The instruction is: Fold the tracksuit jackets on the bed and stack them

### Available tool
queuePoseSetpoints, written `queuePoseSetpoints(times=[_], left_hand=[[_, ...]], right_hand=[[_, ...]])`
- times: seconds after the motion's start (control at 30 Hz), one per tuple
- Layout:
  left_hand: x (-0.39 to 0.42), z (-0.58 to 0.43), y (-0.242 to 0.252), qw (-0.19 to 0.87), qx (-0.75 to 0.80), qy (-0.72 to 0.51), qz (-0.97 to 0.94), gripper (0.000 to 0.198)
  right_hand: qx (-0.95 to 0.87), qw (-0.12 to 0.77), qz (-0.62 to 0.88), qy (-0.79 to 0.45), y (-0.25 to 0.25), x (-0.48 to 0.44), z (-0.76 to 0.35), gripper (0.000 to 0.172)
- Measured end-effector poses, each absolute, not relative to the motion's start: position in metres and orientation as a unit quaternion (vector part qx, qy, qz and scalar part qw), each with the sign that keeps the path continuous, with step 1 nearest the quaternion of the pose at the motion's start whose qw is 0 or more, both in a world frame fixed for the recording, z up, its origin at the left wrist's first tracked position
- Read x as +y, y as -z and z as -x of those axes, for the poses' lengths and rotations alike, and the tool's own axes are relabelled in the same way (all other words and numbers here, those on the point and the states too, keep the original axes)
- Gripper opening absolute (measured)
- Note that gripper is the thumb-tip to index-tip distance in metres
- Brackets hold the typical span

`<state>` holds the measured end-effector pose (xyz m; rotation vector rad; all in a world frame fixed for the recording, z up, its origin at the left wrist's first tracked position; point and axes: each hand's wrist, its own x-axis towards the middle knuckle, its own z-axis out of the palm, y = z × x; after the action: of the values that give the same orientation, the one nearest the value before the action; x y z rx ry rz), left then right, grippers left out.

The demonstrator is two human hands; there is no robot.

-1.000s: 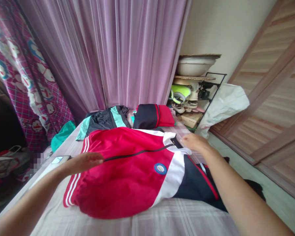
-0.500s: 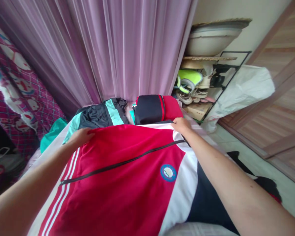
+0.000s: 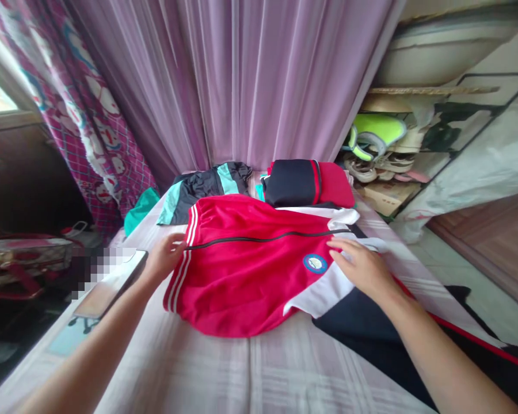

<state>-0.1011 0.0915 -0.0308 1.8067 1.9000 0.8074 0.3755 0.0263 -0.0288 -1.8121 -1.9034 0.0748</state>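
Note:
A red zip jacket [image 3: 242, 276] with white and dark navy parts lies spread on the bed, its hem to the left and collar to the right. A dark zipper [image 3: 259, 238] crosses it, and a round blue-rimmed badge [image 3: 315, 264] sits on the chest. My left hand [image 3: 167, 256] is at the white-striped hem by the zipper's end, fingers loosely bent and apart. Over the collar end, my right hand [image 3: 359, 265] has its fingers spread above the white panel and grips nothing. The navy sleeve [image 3: 366, 328] runs out beneath my right forearm.
Behind the jacket lie a black and mint garment [image 3: 198, 192] and a folded navy and red stack [image 3: 293, 183]. A phone-like device [image 3: 107, 287] rests at the bed's left edge. Purple curtains [image 3: 259, 80] hang behind; a shoe rack [image 3: 461, 144] stands right.
Both hands have let go of the jacket's far edge and come nearer. The jacket, held stretched before, now lies lower on the bed. The view has shifted left.

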Motion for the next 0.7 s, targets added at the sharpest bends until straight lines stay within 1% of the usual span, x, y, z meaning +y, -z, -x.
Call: queuePoseSetpoints(times=[0.07,0.17,0.27,0.33,0.4,0.47,0.57,0.63,0.7], left_hand=[[0.051,0.115,0.035,0.215,0.710,-0.264,-0.616,0.053],[0.006,0.124,0.033,0.279,0.706,-0.252,-0.601,0.062],[-0.022,0.124,0.023,0.380,0.680,-0.239,-0.579,0.069],[-0.034,0.123,0.018,0.446,0.645,-0.246,-0.569,0.070],[-0.040,0.122,0.019,0.474,0.598,-0.279,-0.583,0.068],[-0.041,0.119,0.028,0.443,0.571,-0.323,-0.611,0.067],[-0.033,0.107,0.040,0.322,0.582,-0.364,-0.652,0.060],[-0.024,0.099,0.036,0.241,0.594,-0.368,-0.674,0.053],[-0.017,0.096,0.021,0.157,0.609,-0.361,-0.689,0.047]], right_hand=[[-0.712,0.274,0.646,-0.029,0.032,-0.008,-0.370,0.029],[-0.689,0.310,0.654,0.020,0.040,-0.050,-0.364,0.031],[-0.682,0.329,0.649,0.068,0.052,-0.075,-0.365,0.030],[-0.702,0.338,0.620,0.090,0.061,-0.083,-0.365,0.029],[-0.725,0.342,0.588,0.111,0.070,-0.087,-0.363,0.030],[-0.746,0.325,0.566,0.133,0.077,-0.089,-0.358,0.032],[-0.764,0.272,0.561,0.164,0.080,-0.092,-0.348,0.039],[-0.760,0.243,0.576,0.180,0.081,-0.094,-0.344,0.045],[-0.741,0.223,0.604,0.190,0.080,-0.098,-0.343,0.048]])
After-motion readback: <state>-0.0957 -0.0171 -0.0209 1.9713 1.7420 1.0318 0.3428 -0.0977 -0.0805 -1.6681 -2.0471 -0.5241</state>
